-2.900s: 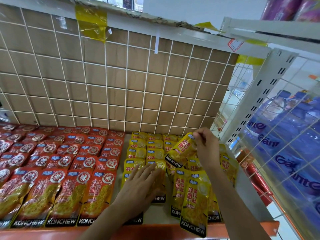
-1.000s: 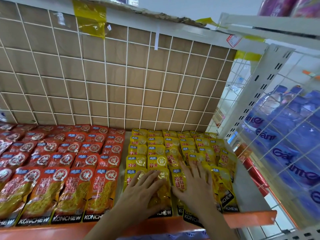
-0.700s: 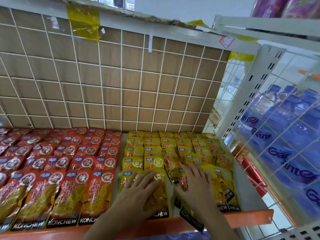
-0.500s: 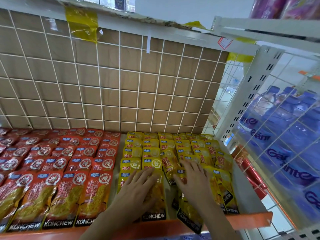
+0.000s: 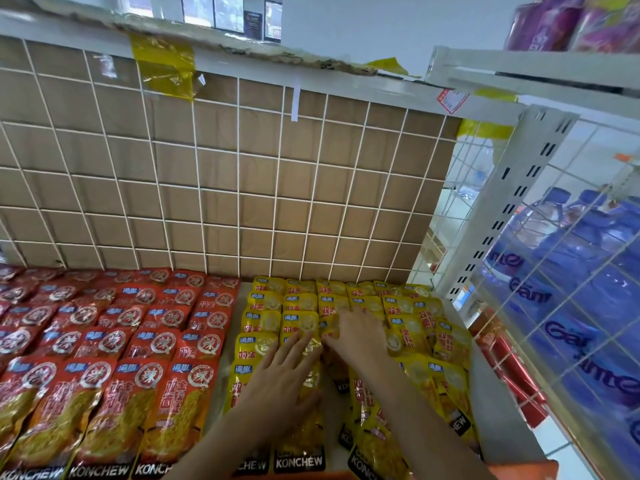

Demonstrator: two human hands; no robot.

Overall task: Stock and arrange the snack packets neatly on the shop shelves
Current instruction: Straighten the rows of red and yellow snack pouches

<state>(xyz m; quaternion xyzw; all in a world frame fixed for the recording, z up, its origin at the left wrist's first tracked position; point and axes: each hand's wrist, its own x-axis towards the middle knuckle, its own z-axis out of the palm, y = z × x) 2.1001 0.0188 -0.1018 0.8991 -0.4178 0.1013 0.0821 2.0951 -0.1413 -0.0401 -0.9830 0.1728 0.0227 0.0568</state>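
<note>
on the white flat shelf (image 5: 502, 424), near its right end, the shiny yellow snack packets (image 5: 408, 327) lie in rows. each one covers the bottom of the one behind it, so only the tops show at the back. i think they are laid this way so that lots fit and every name can be read. just beside them on the left are the shiny red snack packets (image 5: 156, 317), laid the same way, with a thin bare strip of shelf between the two colours.

the left hand (image 5: 277, 379) lies flat on the yellow packets near the front. its fingers are straight and spread, so its grip is open and it holds nothing. it looks like it presses down so the slippery packets do not slide.

the right hand (image 5: 360, 334) reaches a bit farther back, also flat on the yellow packets. its grip is open too. i think it smooths or nudges a row into line.

the yellow packets at the very front on the right (image 5: 374, 445) sit a little crooked, so the tidy job looks not quite done. the white wire grid with brown card behind it (image 5: 242, 185) stands at the back and stops the rows there.
</note>
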